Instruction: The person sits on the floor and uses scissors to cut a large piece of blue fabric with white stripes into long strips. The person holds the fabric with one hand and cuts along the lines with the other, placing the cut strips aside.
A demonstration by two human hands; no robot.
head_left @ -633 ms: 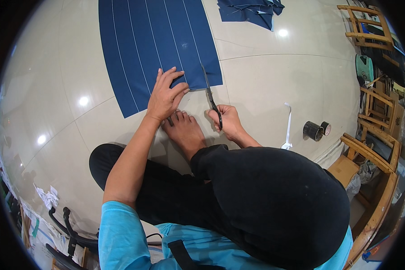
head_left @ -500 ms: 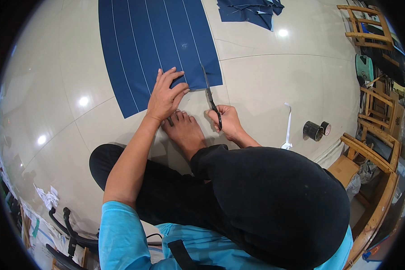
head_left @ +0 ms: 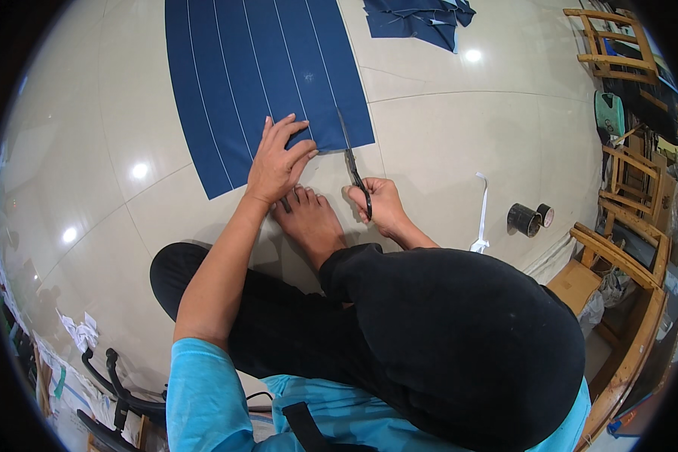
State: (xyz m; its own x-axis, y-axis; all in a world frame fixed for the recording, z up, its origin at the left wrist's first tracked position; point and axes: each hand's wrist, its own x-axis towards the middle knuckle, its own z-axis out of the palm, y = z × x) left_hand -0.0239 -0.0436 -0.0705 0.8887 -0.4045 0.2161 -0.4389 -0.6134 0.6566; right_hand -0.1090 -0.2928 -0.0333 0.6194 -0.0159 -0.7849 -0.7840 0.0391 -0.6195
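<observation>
A dark blue cloth [head_left: 256,68] with several thin white lengthwise lines lies flat on the floor ahead of me. My left hand [head_left: 281,160] rests on its near edge, fingers spread and pressing on the fabric. Black-handled scissors [head_left: 352,162] are held in my right hand [head_left: 380,203], fingers wrapped round the handles. Their blades point away from me, at the cloth's near edge close to its right corner, right of the last white line. Whether the lower blade is under the fabric is hidden. My bare foot [head_left: 309,217] stands just short of the cloth's near edge.
Crumpled dark blue cloth pieces [head_left: 422,22] lie at the far right. On the right are a white strip [head_left: 482,207], a black tape roll [head_left: 523,219], a smaller roll [head_left: 545,215] and wooden frames [head_left: 633,173]. A black chair base [head_left: 120,388] is at the lower left.
The cloth's near right corner has shifted very slightly to the right and toward me. Both hands stay almost where they were, the right one still holding the scissors.
</observation>
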